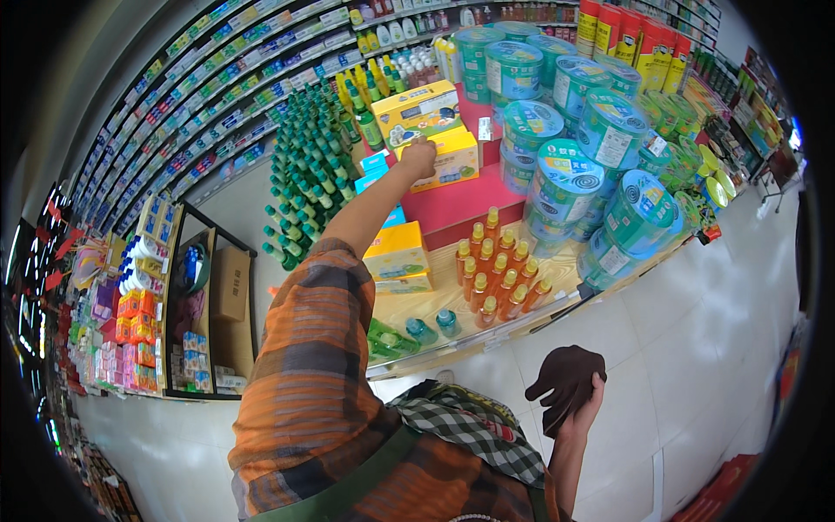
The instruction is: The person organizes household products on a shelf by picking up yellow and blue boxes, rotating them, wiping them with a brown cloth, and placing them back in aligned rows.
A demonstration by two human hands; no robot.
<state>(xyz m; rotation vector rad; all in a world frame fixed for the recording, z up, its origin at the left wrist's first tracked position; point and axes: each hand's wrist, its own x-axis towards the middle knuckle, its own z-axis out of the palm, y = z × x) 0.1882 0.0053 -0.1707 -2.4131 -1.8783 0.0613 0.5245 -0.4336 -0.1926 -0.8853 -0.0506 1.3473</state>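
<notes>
My left hand reaches far forward over a stepped display, its fingers curled at the top of a yellow carton. The carton rests on a red step, and its left end is partly covered by my hand and wrist. Right behind it stands a larger yellow box with a white label. Low on the right, my right hand grips a dark brown cloth that hangs in finger-like folds, away from the display. Pale blue boxes lie beside my left forearm.
Green bottles crowd the display's left side. Stacked teal tubs fill the right. Orange spray bottles and more yellow cartons stand near the front edge. A low shelf unit is at left, tiled floor at right.
</notes>
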